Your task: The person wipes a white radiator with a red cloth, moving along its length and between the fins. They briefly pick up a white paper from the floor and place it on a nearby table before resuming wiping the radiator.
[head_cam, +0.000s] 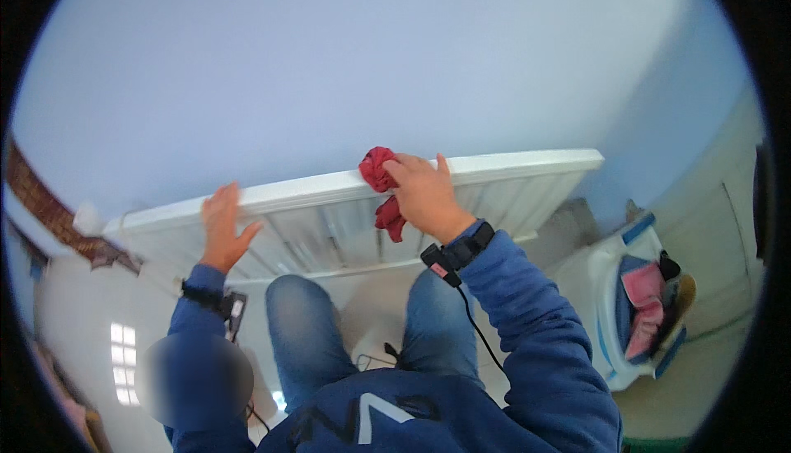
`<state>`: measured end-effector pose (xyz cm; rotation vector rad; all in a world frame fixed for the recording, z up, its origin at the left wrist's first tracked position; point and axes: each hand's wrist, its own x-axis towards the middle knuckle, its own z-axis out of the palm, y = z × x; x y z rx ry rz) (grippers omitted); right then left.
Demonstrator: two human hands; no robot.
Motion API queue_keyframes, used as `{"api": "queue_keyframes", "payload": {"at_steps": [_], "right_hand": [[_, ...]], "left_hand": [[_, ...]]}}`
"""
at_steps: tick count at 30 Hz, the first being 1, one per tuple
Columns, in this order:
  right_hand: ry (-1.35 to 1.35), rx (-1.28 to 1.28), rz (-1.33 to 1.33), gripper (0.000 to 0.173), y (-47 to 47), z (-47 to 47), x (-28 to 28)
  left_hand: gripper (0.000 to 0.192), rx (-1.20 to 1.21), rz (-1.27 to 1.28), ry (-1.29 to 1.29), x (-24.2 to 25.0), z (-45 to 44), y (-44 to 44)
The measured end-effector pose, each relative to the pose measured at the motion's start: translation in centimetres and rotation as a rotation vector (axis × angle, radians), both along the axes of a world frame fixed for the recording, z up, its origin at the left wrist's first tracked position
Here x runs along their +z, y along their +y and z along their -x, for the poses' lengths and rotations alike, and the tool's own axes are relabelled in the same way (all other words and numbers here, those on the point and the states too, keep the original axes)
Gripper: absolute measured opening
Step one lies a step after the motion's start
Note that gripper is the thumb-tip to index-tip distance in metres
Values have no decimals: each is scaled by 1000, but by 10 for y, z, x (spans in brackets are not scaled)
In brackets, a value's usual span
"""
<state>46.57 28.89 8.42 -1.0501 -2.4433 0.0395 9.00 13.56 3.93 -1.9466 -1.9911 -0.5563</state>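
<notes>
A long white slatted panel point(290, 188), perhaps a headboard, stands against the pale blue wall. A crumpled red cloth point(377, 169) lies on its top edge right of the middle, with one end hanging down the front. My right hand point(429, 196) has its fingers on the cloth and presses it to the top edge, thumb side at the cloth. My left hand point(225, 224) rests with fingers apart near the left part of the top edge and holds nothing. Both wrists wear black straps with small devices.
At the right stands a white and blue plastic tub point(609, 311) with pink and dark cloths in it. The blue wall point(401, 64) rises behind the panel. A brown patterned strip point(49, 206) runs along the far left. A cable hangs from the right wrist device.
</notes>
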Motion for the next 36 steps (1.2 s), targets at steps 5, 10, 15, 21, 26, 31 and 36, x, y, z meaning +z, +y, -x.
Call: {"api": "queue_keyframes", "payload": {"at_steps": [5,10,15,21,26,31,36], "right_hand": [[40,-298,-47,39,67,-150,-17],[117,-569,-137,30,135,-301,-17],[147,-789,-39,27,182,-371,-17],[64,-828,11,27,203,-375,-21],[193,-560,-65,35,173,-344,-30],[215,-339,-77,35,125,-249,-23],[235,1,-34,43,68,-111,-19]], "left_hand": [[87,-24,-3,-6,-4,1,1],[88,-12,-17,9,-6,0,3],[85,5,3,5,-4,-1,2],[90,0,-8,25,-2,-2,1],[90,47,-12,6,-2,-5,1],[89,44,-36,-3,2,-9,0],[89,7,-23,-54,8,-6,-4]]}}
